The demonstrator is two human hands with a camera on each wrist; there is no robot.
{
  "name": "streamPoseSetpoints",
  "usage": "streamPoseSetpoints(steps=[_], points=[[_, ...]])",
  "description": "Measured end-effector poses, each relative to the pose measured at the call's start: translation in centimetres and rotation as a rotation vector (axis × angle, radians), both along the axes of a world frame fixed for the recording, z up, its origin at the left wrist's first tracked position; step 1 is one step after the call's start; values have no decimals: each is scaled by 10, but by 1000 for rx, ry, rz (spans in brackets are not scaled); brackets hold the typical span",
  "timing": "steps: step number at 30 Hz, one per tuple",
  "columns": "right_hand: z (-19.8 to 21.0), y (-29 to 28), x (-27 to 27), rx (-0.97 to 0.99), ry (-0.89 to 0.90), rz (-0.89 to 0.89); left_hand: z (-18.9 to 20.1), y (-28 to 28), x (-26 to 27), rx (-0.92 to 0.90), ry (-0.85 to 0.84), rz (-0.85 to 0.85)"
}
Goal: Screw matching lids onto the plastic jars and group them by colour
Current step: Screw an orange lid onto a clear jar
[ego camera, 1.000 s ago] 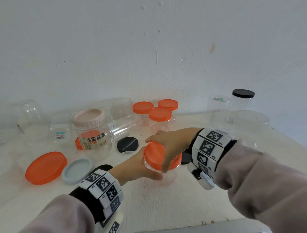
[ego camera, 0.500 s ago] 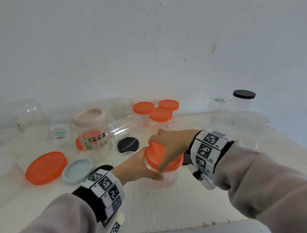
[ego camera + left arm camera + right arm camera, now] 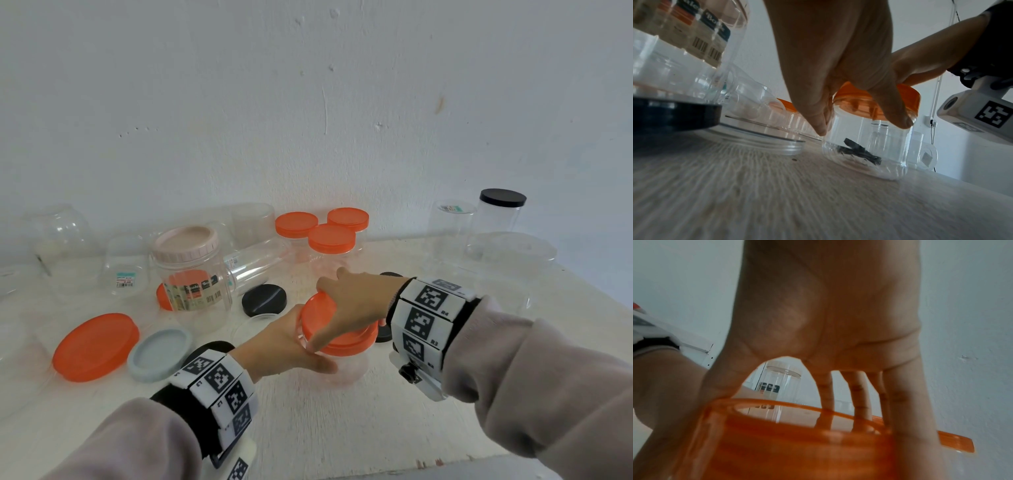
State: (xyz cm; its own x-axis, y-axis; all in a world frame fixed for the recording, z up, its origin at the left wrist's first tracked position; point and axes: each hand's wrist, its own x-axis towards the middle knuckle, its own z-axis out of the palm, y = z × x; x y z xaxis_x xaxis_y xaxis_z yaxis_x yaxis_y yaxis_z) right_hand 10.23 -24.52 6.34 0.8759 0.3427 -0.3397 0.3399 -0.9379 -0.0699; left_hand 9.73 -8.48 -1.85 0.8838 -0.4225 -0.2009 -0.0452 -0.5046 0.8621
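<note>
A small clear jar [image 3: 346, 368] stands on the white table near the front middle. My left hand [image 3: 284, 346] grips its side from the left, thumb across the front. An orange lid [image 3: 320, 317] sits on the jar's mouth, slightly tilted. My right hand [image 3: 356, 301] grips this lid from above with fingers curled round its rim. In the left wrist view the jar [image 3: 865, 146] shows under the orange lid [image 3: 909, 97] and my left hand [image 3: 834, 65]. The right wrist view shows my right hand [image 3: 828, 313] spread over the orange lid [image 3: 797, 443].
Three orange-lidded jars [image 3: 330, 238] stand at the back. A large orange lid [image 3: 96, 346], a grey lid [image 3: 161, 354] and a black lid [image 3: 263, 299] lie at left. A pink-lidded jar [image 3: 191, 274], a black-lidded jar [image 3: 501, 212] and several clear jars stand around.
My right hand has twisted on the orange lid, its wrist swinging a little up and right. The left hand and the jar have stayed in place.
</note>
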Motion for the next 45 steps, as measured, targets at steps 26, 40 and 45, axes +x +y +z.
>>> streamPoseSetpoints(steps=[26,40,45], points=[[7,-5,6,-55,17,105,-3,-2,2,86,-68,-2],[15,-5,5,-184,91,83,-4,-2,2,64,-61,-15],[12,-8,4,-118,34,115,-4,-2,2,69,-75,-16]])
